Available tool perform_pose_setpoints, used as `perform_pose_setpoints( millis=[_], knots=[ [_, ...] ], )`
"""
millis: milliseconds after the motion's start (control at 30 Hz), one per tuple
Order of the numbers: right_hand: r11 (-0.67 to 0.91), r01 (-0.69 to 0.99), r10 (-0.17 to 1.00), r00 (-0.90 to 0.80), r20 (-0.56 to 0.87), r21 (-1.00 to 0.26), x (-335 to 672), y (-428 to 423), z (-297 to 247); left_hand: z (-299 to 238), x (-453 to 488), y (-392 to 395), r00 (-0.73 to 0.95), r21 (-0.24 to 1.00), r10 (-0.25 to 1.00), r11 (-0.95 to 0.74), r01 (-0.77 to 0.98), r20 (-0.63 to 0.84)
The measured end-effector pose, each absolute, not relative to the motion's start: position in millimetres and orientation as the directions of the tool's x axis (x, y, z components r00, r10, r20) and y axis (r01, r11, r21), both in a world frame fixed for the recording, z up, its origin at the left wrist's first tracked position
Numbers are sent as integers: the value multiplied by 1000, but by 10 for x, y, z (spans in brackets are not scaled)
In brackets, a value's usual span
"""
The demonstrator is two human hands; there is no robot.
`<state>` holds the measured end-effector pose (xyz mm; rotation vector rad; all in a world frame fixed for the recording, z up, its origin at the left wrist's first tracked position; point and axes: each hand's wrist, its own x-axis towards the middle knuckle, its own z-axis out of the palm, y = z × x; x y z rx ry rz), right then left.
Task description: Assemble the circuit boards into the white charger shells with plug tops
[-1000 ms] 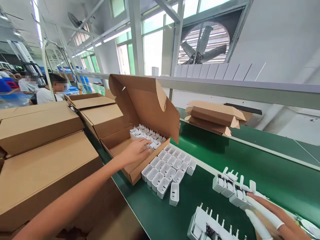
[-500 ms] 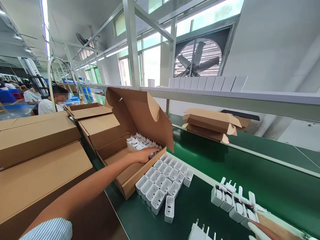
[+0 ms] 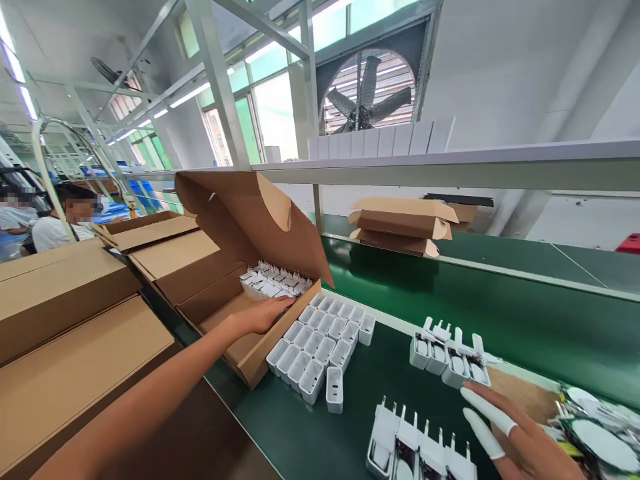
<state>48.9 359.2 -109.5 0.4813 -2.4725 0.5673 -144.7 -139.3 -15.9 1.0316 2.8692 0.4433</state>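
My left hand [image 3: 263,315] reaches into an open cardboard box [image 3: 280,343], beside rows of white plug adapters [image 3: 275,281] with their pins up. Its fingertips are hidden behind the box's near wall, so I cannot make out a hold. My right hand [image 3: 520,427] has white finger covers and stretched, parted fingers. An index fingertip is at the near end of a row of white housings [image 3: 453,360] with parts inside and lids raised. Closer to me stands another row of housings [image 3: 420,447] with metal pins pointing up.
Empty white housings [image 3: 315,347] stand in rows beside the box on the green bench. Closed cardboard boxes [image 3: 75,373] fill the left side. Circuit parts [image 3: 595,433] lie at right. Folded cartons [image 3: 400,223] sit at the back under a shelf [image 3: 450,163]. A person [image 3: 65,220] sits far left.
The view has turned right and tilted down. My right hand has come further into view, along with the near row of housings. My left hand stays in the box, its fingertips now more hidden.
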Motion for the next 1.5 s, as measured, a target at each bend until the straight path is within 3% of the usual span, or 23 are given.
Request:
perform_pose_setpoints(
  millis=[167,233,300,367,500,667,767,933,1067,1367,1500],
  knots=[
    [863,-416,-163,-766,621,-286,570,3452,-919,190,-1242,-1459,-855,219,493,827,518,160],
    [863,-436,-182,-742,645,-257,588,3403,-882,404,-1041,-1417,-836,191,419,843,503,354],
    [855,-465,-211,-716,666,-228,601,3348,-844,539,-783,-1285,-769,226,443,779,585,461],
    [849,-485,-230,-699,677,-212,610,3287,-794,533,-510,-1064,-721,266,550,685,678,422],
    [855,-480,-239,-700,673,-196,652,3195,-666,207,-149,-530,-565,341,818,503,794,109],
    [833,-491,-241,-739,629,-256,828,3258,-554,-107,-139,-150,-522,379,851,466,799,55],
    [842,-409,-200,-842,501,-351,976,3313,-481,-188,-189,-80,-539,390,842,484,783,37],
    [863,-206,-171,-978,117,-462,1135,3262,-338,-270,-285,-86,-593,536,800,543,646,-95],
    [873,-221,-222,-974,51,-435,1225,3234,-385,-256,-357,-154,-594,634,793,530,563,-135],
    [853,37,-93,-971,-222,-521,1466,3067,-641,-400,-106,-146,-656,516,751,593,618,-77],
    [796,158,-39,-950,-309,-585,1488,3005,-660,-421,33,-143,-639,522,762,590,616,-108]
  ],
)
